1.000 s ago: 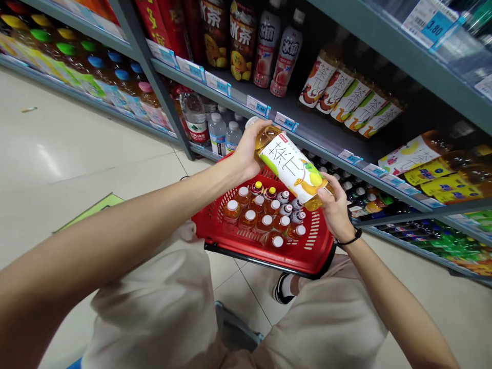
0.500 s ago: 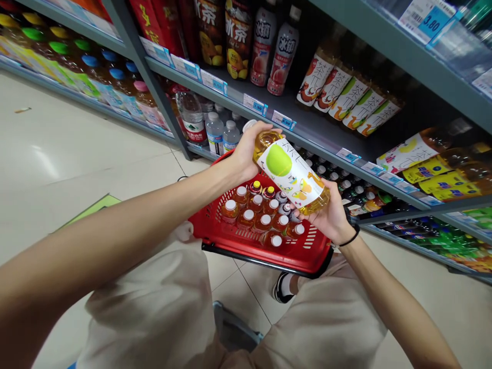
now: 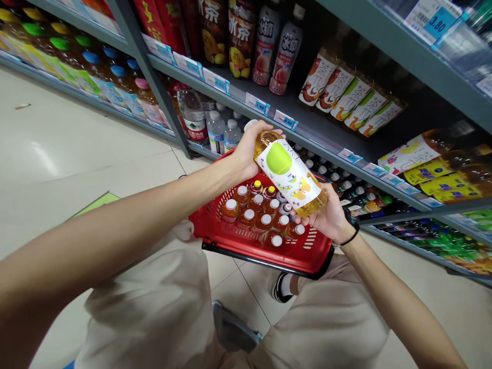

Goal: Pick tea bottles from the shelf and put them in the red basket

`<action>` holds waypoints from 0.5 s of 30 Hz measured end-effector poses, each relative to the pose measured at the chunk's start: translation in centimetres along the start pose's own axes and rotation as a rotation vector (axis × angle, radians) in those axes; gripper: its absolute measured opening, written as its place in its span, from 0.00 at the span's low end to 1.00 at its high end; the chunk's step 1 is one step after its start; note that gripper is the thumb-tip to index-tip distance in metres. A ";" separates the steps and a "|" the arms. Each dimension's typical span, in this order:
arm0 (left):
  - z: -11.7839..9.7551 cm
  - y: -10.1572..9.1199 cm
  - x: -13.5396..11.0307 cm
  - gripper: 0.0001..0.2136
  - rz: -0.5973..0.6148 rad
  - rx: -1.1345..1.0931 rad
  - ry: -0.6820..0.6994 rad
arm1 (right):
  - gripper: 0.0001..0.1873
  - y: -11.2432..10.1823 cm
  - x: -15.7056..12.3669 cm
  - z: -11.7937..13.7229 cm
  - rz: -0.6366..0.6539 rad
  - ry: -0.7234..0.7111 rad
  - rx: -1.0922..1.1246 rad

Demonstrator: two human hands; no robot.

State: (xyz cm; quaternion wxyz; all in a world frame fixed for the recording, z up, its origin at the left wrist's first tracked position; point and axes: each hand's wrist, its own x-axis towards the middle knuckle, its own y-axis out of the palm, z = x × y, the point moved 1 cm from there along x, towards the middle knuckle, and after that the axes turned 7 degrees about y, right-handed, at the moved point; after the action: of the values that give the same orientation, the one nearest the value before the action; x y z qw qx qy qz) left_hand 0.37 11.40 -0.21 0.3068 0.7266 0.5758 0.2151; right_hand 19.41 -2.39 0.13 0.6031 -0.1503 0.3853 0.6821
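Observation:
A tea bottle [image 3: 290, 174] with amber liquid and a white label showing a green fruit lies tilted across both hands. Around its cap end, at upper left, my left hand [image 3: 249, 151] is closed; the white cap pokes out beyond the fingers. My right hand [image 3: 325, 215], a black band on its wrist, cups the lower end from beneath and the side. Directly below is a red basket [image 3: 215, 236] holding several upright bottles [image 3: 265, 220], most with white caps and two with yellow ones. The held bottle hides the basket's far right part.
Shelving with a middle board [image 3: 246, 95] runs across the front. On it stand peach drink bottles [image 3: 285, 56] and several matching tea bottles [image 3: 353, 97]; yellow-labelled bottles [image 3: 449, 179] lie at right. Water bottles [image 3: 194, 115] stand lower. My knees flank the basket, above a tiled floor [image 3: 57, 138].
The bottle has rolled slightly in my hands, so its label has turned a little and the printed characters at the upper edge show less. The basket has not moved.

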 end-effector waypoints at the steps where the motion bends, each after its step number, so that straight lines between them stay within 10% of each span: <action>1: 0.1 -0.1 0.1 0.10 -0.007 -0.007 -0.011 | 0.34 -0.1 0.1 0.0 0.007 0.011 -0.016; 15: 4.5 -1.7 3.0 0.08 0.054 0.187 -0.291 | 0.28 -7.0 5.0 0.0 -0.187 -0.007 -0.164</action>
State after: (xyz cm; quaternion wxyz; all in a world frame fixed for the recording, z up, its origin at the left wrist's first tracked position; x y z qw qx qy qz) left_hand 2.87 13.64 -4.79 0.3120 0.7906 0.5233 0.0612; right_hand 24.78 0.96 -5.65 0.6510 -0.2322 0.3104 0.6526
